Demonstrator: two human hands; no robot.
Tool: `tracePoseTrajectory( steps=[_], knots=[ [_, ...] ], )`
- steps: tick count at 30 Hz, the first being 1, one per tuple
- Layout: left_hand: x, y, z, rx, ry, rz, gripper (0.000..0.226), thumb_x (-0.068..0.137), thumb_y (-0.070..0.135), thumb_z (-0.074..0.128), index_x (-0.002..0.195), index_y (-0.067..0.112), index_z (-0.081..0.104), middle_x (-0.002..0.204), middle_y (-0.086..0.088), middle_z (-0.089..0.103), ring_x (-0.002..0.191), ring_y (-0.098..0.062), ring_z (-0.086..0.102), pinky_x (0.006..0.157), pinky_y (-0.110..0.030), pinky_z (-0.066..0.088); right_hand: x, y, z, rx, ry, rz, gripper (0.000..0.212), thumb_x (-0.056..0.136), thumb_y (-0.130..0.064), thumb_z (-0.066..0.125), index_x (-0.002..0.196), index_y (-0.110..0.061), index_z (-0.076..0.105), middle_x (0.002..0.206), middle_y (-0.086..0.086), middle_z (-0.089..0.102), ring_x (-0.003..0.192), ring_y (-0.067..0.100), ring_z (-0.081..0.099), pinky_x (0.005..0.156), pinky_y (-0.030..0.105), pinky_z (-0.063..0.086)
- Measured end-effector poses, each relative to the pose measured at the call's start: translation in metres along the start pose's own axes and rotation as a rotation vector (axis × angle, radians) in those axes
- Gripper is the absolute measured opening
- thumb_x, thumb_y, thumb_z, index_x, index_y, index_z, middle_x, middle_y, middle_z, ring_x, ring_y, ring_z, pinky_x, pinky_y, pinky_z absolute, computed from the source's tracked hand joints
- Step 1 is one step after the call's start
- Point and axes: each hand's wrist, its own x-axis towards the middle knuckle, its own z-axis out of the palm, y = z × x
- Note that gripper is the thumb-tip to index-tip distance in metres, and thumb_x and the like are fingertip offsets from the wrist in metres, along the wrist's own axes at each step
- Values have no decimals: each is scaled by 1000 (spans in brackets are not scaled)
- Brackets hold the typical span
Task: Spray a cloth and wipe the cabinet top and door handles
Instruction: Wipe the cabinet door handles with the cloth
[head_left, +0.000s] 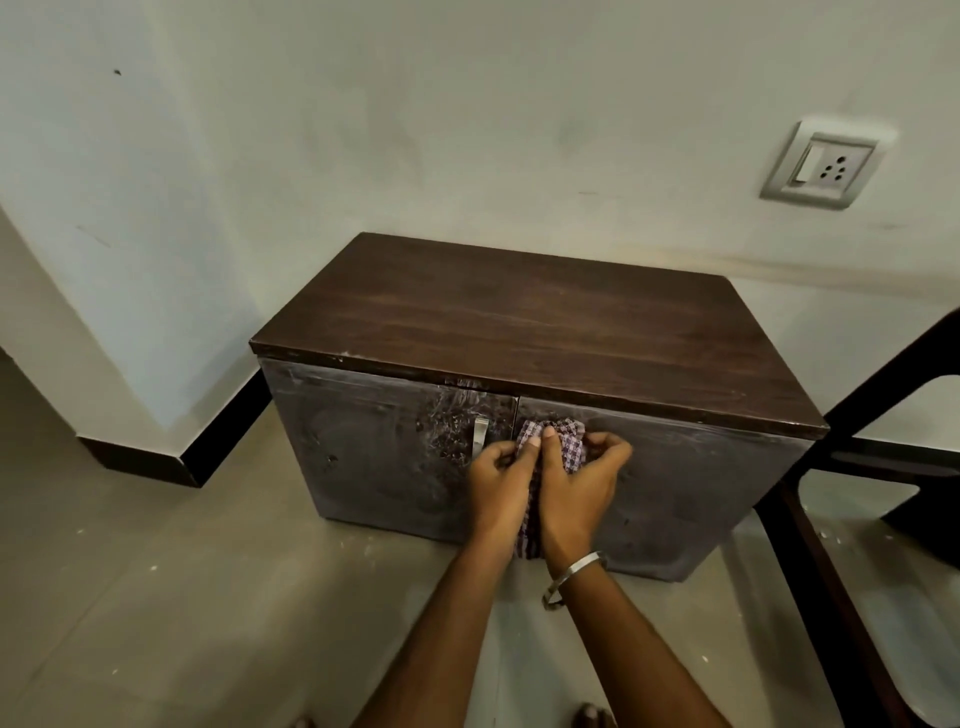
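A low dark wooden cabinet (519, 322) stands against the wall, its two doors streaked with wet smears. The left door's metal handle (480, 431) shows bare. A checked purple-and-white cloth (566, 441) is bunched over the spot where the right door's handle sits, hiding it. My left hand (501, 488) and my right hand (576, 483) both grip the cloth side by side against the right door, with the cloth's tail hanging down between my wrists. A metal bangle circles my right wrist. No spray bottle is in view.
A dark chair frame (852, 467) stands close to the cabinet's right side. A wall socket (823, 166) is mounted above right. A black skirting board (223, 441) runs along the wall on the left, above a grey tiled floor (156, 597).
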Motion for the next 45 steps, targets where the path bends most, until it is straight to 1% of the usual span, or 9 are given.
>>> tracePoseTrajectory(
  steps=[1, 4, 8, 10, 19, 25, 32, 38, 45],
  knots=[
    [1, 1, 1, -17, 10, -14, 20, 88, 27, 67, 90, 8, 69, 85, -8, 73, 77, -17, 69, 64, -24, 55, 0, -1, 1, -2, 9, -21, 32, 85, -26, 70, 99, -17, 42, 95, -2, 53, 83, 11, 53, 67, 9, 39],
    [1, 0, 1, -53, 19, -61, 19, 86, 28, 69, 88, 9, 70, 84, -8, 74, 78, -20, 70, 64, -26, 57, 1, 1, 2, -29, -16, -42, 23, 86, -23, 68, 92, -18, 46, 93, 3, 56, 84, 17, 55, 73, 30, 45],
    [-2, -10, -3, -120, 2, -136, 20, 86, 29, 69, 83, 9, 71, 80, -9, 75, 74, -20, 71, 63, -29, 57, -4, 9, -1, -52, -55, -34, 20, 87, -22, 66, 91, -19, 47, 91, 2, 57, 84, 18, 56, 74, 35, 48],
    [-3, -10, -4, -134, 3, -151, 19, 86, 27, 69, 82, 8, 71, 81, -11, 75, 76, -24, 72, 68, -34, 59, -4, 11, -1, -48, -59, -11, 19, 86, -23, 66, 91, -18, 48, 92, 3, 58, 87, 20, 57, 77, 36, 49],
    [-2, 0, 4, -92, 69, -93, 21, 86, 24, 70, 85, 3, 69, 86, -18, 73, 78, -29, 69, 73, -44, 58, 3, 7, 2, -22, -21, 5, 18, 85, -24, 70, 93, -19, 56, 96, 3, 63, 89, 18, 59, 76, 28, 47],
    [-8, -19, -2, -48, 41, -36, 21, 89, 28, 66, 92, 7, 69, 87, -11, 73, 81, -23, 70, 67, -28, 57, -11, 25, -6, -62, -104, -29, 23, 90, -28, 65, 109, -14, 62, 106, 1, 62, 98, 12, 57, 83, 25, 45],
    [-3, -15, 2, -39, 48, -3, 19, 89, 26, 66, 91, 8, 70, 87, -9, 73, 84, -24, 70, 76, -36, 59, -4, 22, -3, -111, -88, -44, 27, 91, -29, 64, 111, -11, 64, 106, -2, 57, 94, 6, 51, 74, 7, 35],
    [-4, -27, -4, -35, 28, -5, 14, 90, 29, 64, 89, 17, 70, 85, 0, 73, 78, -10, 70, 61, -17, 53, -7, 33, -8, -150, -152, -94, 29, 92, -27, 63, 116, -12, 62, 109, -3, 55, 100, 7, 51, 84, 19, 39],
    [2, -38, -5, 81, 32, -53, 7, 92, 23, 61, 90, 19, 68, 89, 2, 70, 81, -9, 65, 64, -17, 48, -5, 48, -14, -150, -226, -84, 26, 88, -16, 68, 113, -14, 63, 108, 0, 58, 100, 8, 54, 86, 18, 40]
  ],
)
